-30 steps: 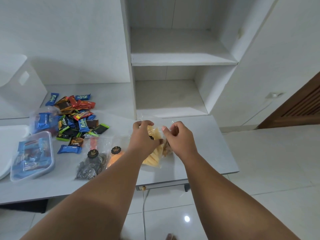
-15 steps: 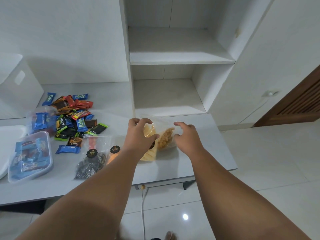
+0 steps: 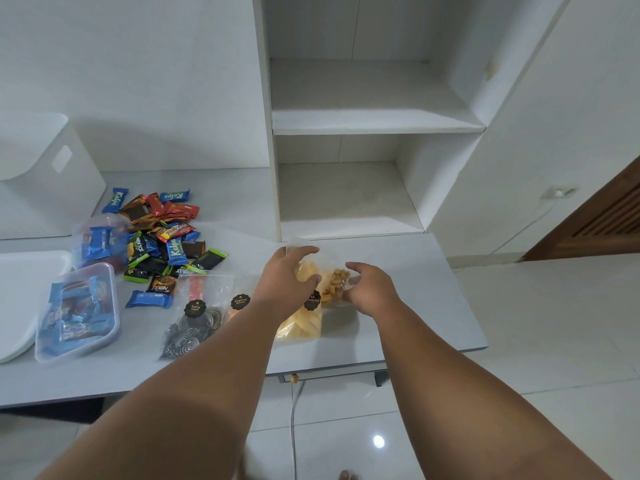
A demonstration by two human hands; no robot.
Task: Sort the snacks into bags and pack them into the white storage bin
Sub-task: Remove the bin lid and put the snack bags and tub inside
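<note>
My left hand (image 3: 285,280) grips the top of a clear bag of pale yellow chips (image 3: 302,325) that lies on the grey table (image 3: 408,306). My right hand (image 3: 369,289) holds a small clear bag of brown nut-like snacks (image 3: 333,285) just right of it. Two more clear bags lie to the left: one with dark spiral snacks (image 3: 194,323), one with orange snacks (image 3: 239,306), partly hidden by my left forearm. The white storage bin (image 3: 45,178) stands at the far left by the wall.
A heap of wrapped candy bars (image 3: 162,237) lies left of centre. A clear lidded tub of blue packets (image 3: 78,311) and a clear bag of blue packets (image 3: 98,240) sit near a white lid (image 3: 20,292). Open white shelves (image 3: 346,199) stand behind the table.
My hands have parted: the right one has drawn the nut bag away to the right of the chip bag, while the left keeps its grip on the chip bag's top.
</note>
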